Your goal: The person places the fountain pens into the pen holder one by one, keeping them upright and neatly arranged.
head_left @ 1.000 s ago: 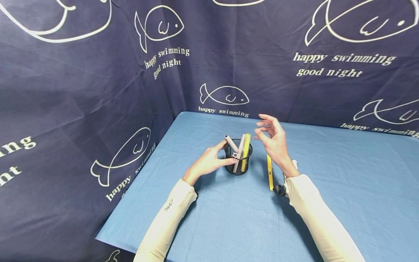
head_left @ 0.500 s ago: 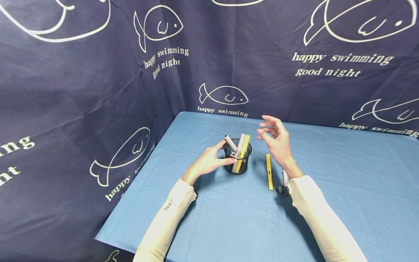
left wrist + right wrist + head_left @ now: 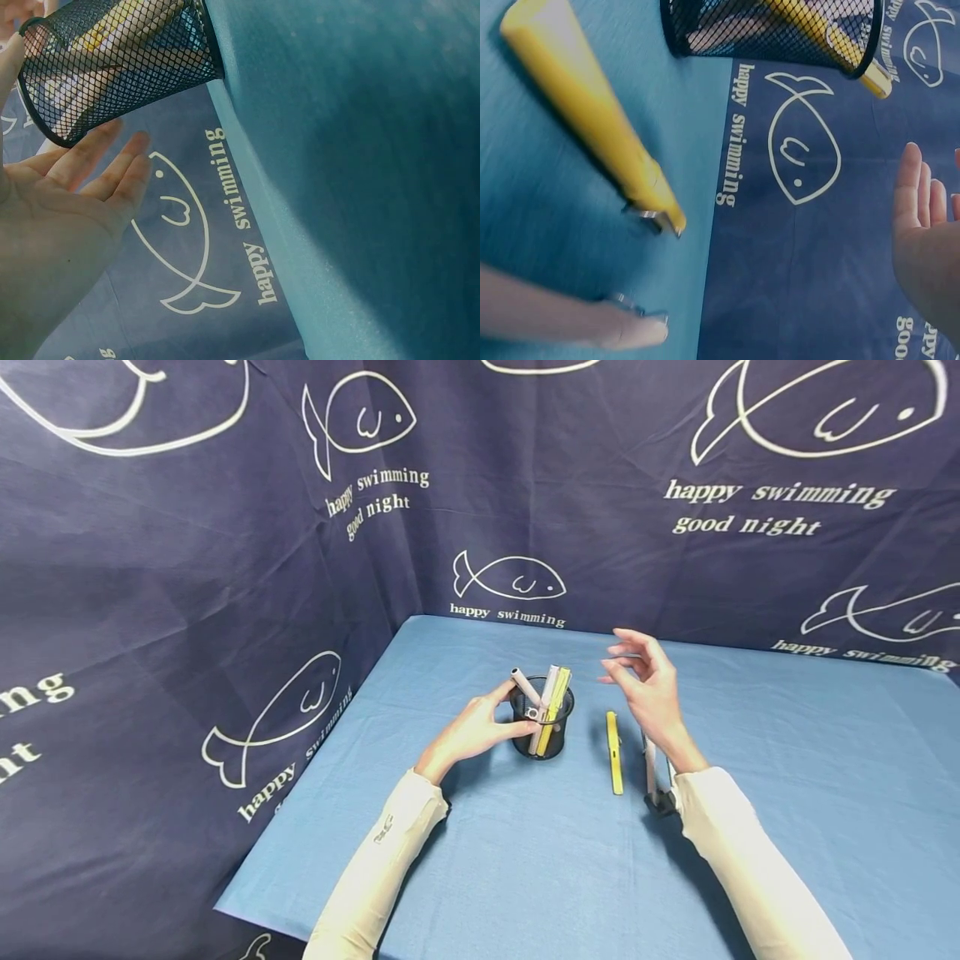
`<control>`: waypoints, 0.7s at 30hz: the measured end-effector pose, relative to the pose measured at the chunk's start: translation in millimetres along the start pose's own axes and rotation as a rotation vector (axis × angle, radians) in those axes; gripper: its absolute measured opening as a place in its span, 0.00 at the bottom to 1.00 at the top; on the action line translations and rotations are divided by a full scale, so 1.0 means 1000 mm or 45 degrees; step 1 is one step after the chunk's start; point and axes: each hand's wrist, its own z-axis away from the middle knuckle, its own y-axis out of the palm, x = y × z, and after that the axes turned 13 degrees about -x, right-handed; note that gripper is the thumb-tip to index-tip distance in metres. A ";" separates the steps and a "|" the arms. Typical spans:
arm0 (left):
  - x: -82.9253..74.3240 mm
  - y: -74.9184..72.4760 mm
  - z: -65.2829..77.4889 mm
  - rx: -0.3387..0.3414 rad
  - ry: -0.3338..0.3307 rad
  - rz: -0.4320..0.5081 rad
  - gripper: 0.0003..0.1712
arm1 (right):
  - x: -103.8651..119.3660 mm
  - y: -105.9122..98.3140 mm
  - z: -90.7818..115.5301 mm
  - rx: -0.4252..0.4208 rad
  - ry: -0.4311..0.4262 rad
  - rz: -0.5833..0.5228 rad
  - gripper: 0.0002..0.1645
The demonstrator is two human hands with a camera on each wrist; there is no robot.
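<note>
My left hand (image 3: 472,728) grips a black mesh pen holder (image 3: 559,733) near its rim, thumb on the near side and a finger on the far side. Inside it stand several pens, among them a yellow pen (image 3: 553,708) leaning right and a white pen (image 3: 527,687) leaning left. To the right of the holder, my right hand (image 3: 654,693) hovers above the table, fingers loosely bent, holding nothing. Below it, a yellow pen (image 3: 614,753) lies on the cloth. A white pen (image 3: 650,765) lies beside that, partly hidden by the right wrist; its clip shows in the right wrist view.
Blue cloth (image 3: 525,860) covers the table, whose left edge runs diagonally. Dark blue curtains (image 3: 637,568) with white fish drawings and lettering stand behind and to the left. A dark wrist-camera mount (image 3: 660,803) sits under the right wrist.
My right hand has moved right, away from the holder, over the pens on the table. The yellow pen in the holder has tipped over to lean. My left hand has kept its grip.
</note>
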 end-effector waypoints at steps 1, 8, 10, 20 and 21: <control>0.000 0.000 0.000 0.001 -0.002 -0.002 0.54 | 0.000 -0.002 0.000 -0.003 0.006 -0.008 0.26; 0.001 -0.001 0.000 0.002 -0.011 -0.006 0.54 | 0.002 -0.018 0.001 -0.017 0.024 0.027 0.26; 0.001 -0.001 0.000 -0.001 -0.014 -0.002 0.54 | 0.003 -0.023 0.001 -0.013 0.026 0.034 0.27; 0.004 0.002 0.000 -0.021 0.013 0.012 0.53 | 0.006 -0.039 0.000 -0.041 0.024 0.007 0.27; 0.003 0.002 0.000 -0.019 0.009 0.013 0.53 | 0.006 -0.040 0.000 -0.043 0.026 -0.001 0.27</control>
